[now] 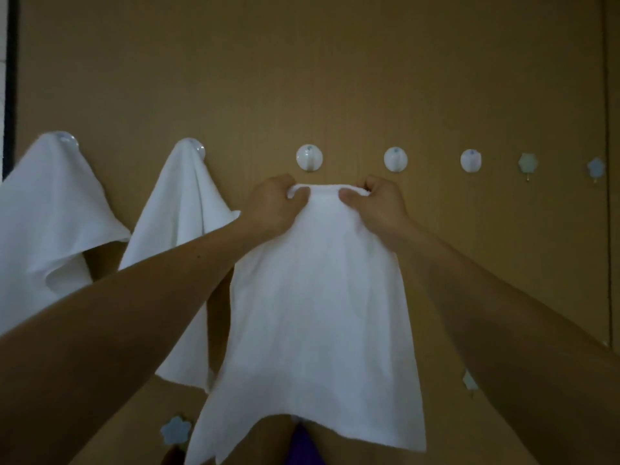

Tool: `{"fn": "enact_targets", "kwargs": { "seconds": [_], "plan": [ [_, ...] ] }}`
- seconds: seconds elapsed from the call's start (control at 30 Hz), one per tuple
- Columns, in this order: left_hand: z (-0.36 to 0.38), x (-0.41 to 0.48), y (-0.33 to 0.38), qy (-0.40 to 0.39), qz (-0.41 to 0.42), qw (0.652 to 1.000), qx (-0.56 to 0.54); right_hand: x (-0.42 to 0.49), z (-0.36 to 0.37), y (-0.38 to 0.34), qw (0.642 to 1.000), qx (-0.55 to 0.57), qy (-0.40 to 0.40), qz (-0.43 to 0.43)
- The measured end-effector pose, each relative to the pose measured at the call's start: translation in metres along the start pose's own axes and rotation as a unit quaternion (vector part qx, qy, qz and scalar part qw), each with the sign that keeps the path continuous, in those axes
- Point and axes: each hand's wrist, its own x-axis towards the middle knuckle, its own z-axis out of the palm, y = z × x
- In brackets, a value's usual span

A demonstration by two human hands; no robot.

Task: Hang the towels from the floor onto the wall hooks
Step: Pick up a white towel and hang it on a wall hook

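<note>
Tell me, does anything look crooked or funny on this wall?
Nothing is torn or spilled. The far-left towel and second towel hang lopsided, corners at different heights. One flower-shaped hook sits far below the round hooks. The held towel isn't hung yet.

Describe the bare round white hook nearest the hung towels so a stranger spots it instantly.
Find the brown wooden wall and its row of hooks. Two white towels cover the leftmost pair; the next round white glossy hook is it. Alone among the bare ones, it neighbours a covered hook, just above the held white towel.
</note>
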Motion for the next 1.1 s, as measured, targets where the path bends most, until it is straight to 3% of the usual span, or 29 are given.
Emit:
{"fn": "enact_targets", "kwargs": {
  "seconds": [0.1, 0.3, 0.47, 0.63, 0.8, 0.9, 0.97, 1.03, 1.1],
  "plan": [
    [-0.010, 0.044, -0.004, 0.055, 0.025, 0.995, 0.074, 0.041, 0.009, -0.012, 1.000, 0.006, 0.027, -0.011],
    [-0.010, 0.111, -0.015, 0.106, 0.015, 0.989, 0.098, 0.113, 0.025, -0.027, 0.996, -0.046, 0.073, -0.038],
    [0.010, 0.121, -0.034, 0.145, -0.042, 0.978, 0.142, 0.130, 0.037, -0.005, 0.994, -0.088, 0.061, 0.009],
    [0.015, 0.117, -0.030, 0.180, -0.016, 0.969, 0.171, 0.130, 0.038, -0.007, 0.992, -0.092, 0.091, 0.002],
    [0.015, 0.103, -0.021, 0.099, -0.056, 0.980, 0.162, 0.115, 0.041, -0.004, 0.992, -0.116, 0.043, 0.032],
    [0.006, 0.100, -0.007, -0.008, -0.170, 0.985, 0.034, 0.103, 0.038, 0.000, 0.992, -0.060, -0.034, 0.104],
    [0.004, 0.096, -0.002, -0.051, -0.214, 0.976, 0.006, 0.096, 0.037, 0.003, 0.988, -0.066, -0.060, 0.126],
    [0.008, 0.092, -0.002, -0.038, -0.161, 0.981, 0.102, 0.091, 0.039, 0.006, 0.980, -0.170, -0.029, 0.096],
    [0.014, 0.086, -0.006, 0.056, -0.022, 0.971, 0.230, 0.086, 0.043, 0.007, 0.948, -0.311, 0.059, -0.016]
  ]
}}
